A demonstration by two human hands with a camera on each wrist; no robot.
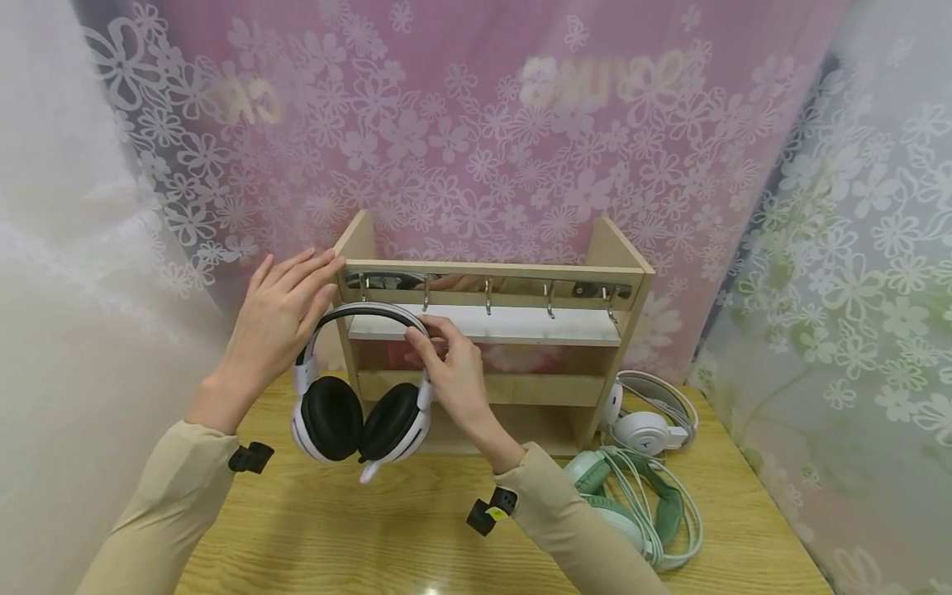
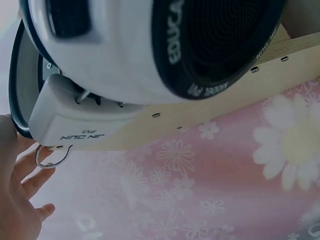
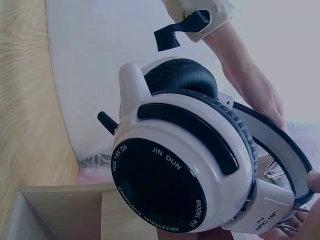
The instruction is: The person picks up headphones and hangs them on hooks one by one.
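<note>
A white over-ear pair of headphones [image 1: 332, 419] with black ear cushions hangs upright in front of the wooden rack [image 1: 491, 268], its band arching on top. My right hand [image 1: 457, 376] pinches the right side of the band between thumb and fingers. At the rack's upper left corner, my left hand [image 1: 277, 312] lies with its fingers straight, its thumb side overlapping the band. Metal hooks [image 1: 488, 297] line the rack's top rail, just behind and above the band. Up close in the right wrist view, the printed black disc of one ear cup [image 3: 160, 185] shows.
To the right of the rack, another white pair of headphones [image 1: 643, 432] leans against its side. A green pair [image 1: 669, 504] with coiled cable lies nearer on the wooden table [image 1: 357, 537]. Flowered pink cloth [image 1: 476, 165] stands behind, and pale sheets flank both sides.
</note>
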